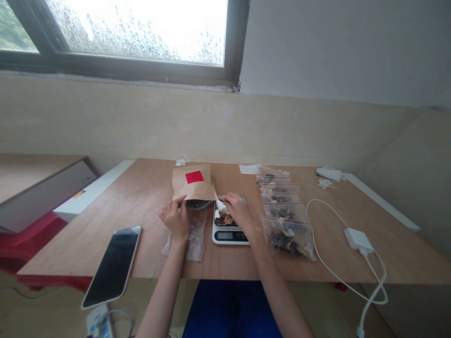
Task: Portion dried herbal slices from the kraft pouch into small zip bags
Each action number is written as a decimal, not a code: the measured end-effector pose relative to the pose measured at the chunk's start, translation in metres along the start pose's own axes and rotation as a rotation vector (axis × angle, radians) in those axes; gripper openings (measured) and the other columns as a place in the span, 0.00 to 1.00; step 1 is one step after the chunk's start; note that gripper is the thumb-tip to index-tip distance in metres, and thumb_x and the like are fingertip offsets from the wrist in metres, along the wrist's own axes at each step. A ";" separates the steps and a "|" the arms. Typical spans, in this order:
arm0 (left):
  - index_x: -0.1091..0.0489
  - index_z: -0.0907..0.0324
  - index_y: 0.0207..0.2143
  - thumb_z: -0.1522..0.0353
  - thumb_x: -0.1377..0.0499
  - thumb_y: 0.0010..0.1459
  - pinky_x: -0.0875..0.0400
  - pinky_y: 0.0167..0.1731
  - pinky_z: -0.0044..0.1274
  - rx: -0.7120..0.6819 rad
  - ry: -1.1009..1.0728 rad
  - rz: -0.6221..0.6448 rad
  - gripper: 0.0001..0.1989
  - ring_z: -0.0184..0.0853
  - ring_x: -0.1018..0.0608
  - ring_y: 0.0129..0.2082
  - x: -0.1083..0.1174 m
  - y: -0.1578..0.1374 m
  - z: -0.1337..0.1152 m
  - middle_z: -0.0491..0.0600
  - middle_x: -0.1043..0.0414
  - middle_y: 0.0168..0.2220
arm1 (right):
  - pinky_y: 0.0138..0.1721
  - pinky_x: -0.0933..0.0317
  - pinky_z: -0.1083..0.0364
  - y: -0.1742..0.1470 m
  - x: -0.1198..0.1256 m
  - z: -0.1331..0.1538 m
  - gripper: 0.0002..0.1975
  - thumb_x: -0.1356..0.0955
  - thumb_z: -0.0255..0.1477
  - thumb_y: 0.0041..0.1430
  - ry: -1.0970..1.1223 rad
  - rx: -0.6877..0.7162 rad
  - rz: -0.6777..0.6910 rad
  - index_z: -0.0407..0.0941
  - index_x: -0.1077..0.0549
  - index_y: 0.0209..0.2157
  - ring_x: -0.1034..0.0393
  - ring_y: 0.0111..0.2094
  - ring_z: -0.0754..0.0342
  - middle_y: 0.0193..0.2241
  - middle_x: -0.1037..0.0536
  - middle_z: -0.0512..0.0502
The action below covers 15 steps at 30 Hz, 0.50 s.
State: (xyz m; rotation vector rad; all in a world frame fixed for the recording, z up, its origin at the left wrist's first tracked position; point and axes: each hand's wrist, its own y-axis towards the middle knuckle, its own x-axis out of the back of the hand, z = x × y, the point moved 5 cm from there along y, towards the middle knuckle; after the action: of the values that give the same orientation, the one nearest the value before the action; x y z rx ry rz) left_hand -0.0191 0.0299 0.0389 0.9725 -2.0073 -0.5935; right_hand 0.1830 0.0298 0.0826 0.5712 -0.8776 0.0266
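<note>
A brown paper bag point(183, 186) with a red square label lies tilted, its mouth facing me and dark contents just visible inside. My left hand point(175, 217) pinches the left edge of the mouth. Beside the bag is a white kitchen scale point(217, 237), its display lit but too small to read surely. Brown and dark dried pieces point(224, 218) rest on its plate. My right hand point(237, 210) reaches over the plate by the bag's right corner, fingers closed; what they grip is hard to make out. Clear plastic zip bags point(195, 237) lie beneath my left wrist.
On the right, several zip bags point(287, 239) of dark dried pieces lie in an overlapping row. A white charger point(359, 240) with a looping cable sits farther right. At the left front edge a phone point(114, 263) overhangs the table point(151, 263). Crumpled tissue point(329, 174) is at the back.
</note>
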 end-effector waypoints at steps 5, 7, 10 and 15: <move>0.27 0.56 0.38 0.62 0.51 0.60 0.45 0.39 0.29 0.054 0.018 0.015 0.14 0.39 0.31 0.36 -0.001 0.000 0.003 0.51 0.27 0.35 | 0.41 0.38 0.54 0.006 -0.011 -0.012 0.14 0.37 0.16 0.55 -0.120 0.059 0.071 0.44 0.25 0.37 0.33 0.38 0.52 0.33 0.25 0.44; 0.27 0.56 0.38 0.62 0.51 0.60 0.45 0.39 0.30 0.054 0.020 0.026 0.14 0.40 0.31 0.37 -0.001 0.000 0.003 0.51 0.27 0.35 | 0.41 0.37 0.54 0.008 -0.010 -0.014 0.15 0.38 0.16 0.55 -0.126 0.077 0.079 0.44 0.25 0.38 0.34 0.38 0.53 0.33 0.26 0.45; 0.27 0.56 0.38 0.62 0.51 0.60 0.45 0.39 0.30 0.043 0.018 0.038 0.14 0.40 0.31 0.37 -0.002 0.000 0.002 0.51 0.27 0.36 | 0.43 0.38 0.55 0.011 -0.004 -0.011 0.17 0.39 0.14 0.55 -0.108 0.081 0.086 0.44 0.25 0.40 0.34 0.39 0.53 0.34 0.26 0.45; 0.27 0.56 0.37 0.62 0.51 0.60 0.45 0.40 0.30 0.035 0.016 0.040 0.14 0.40 0.31 0.36 -0.003 0.000 0.003 0.51 0.27 0.36 | 0.44 0.38 0.53 0.007 0.015 -0.008 0.22 0.43 0.13 0.55 -0.007 0.009 0.030 0.43 0.27 0.45 0.33 0.41 0.53 0.38 0.25 0.43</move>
State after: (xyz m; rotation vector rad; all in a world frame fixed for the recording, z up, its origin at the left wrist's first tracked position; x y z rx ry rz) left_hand -0.0201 0.0322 0.0359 0.9529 -2.0241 -0.5285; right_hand 0.1971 0.0369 0.0928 0.5664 -0.8937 0.0558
